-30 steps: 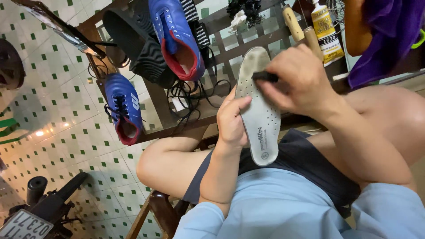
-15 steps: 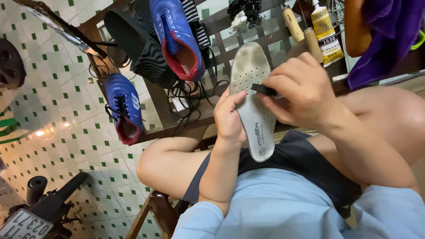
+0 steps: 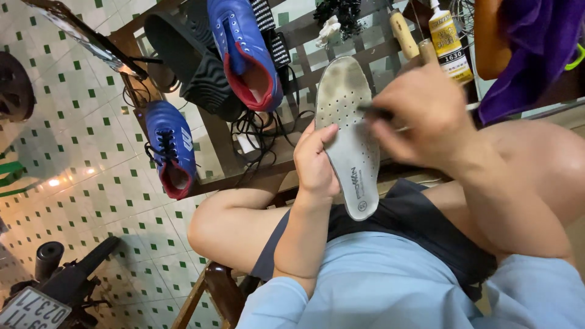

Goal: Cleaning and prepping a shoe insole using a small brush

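My left hand (image 3: 315, 163) grips the left edge of a pale grey perforated shoe insole (image 3: 349, 131), held upright over my lap. Its upper part looks dirty. My right hand (image 3: 420, 116) is closed on a small dark tool (image 3: 375, 112) whose tip touches the insole's right side; the hand is blurred. A blue and red sports shoe (image 3: 247, 52) lies on the low wooden table (image 3: 213, 140) just beyond the insole. A second blue shoe (image 3: 170, 149) rests at the table's left edge.
A black shoe sole (image 3: 195, 64) and loose black laces (image 3: 259, 131) lie on the table. A glue bottle (image 3: 450, 45), a wooden handle (image 3: 404, 33) and purple cloth (image 3: 536, 49) sit at the back right. Green-dotted floor tiles (image 3: 79, 122) spread left; a motorbike's rear (image 3: 55, 286) is at bottom left.
The insole has shifted up and slightly left in my left hand. My right hand with the tool has slid along the insole's right side.
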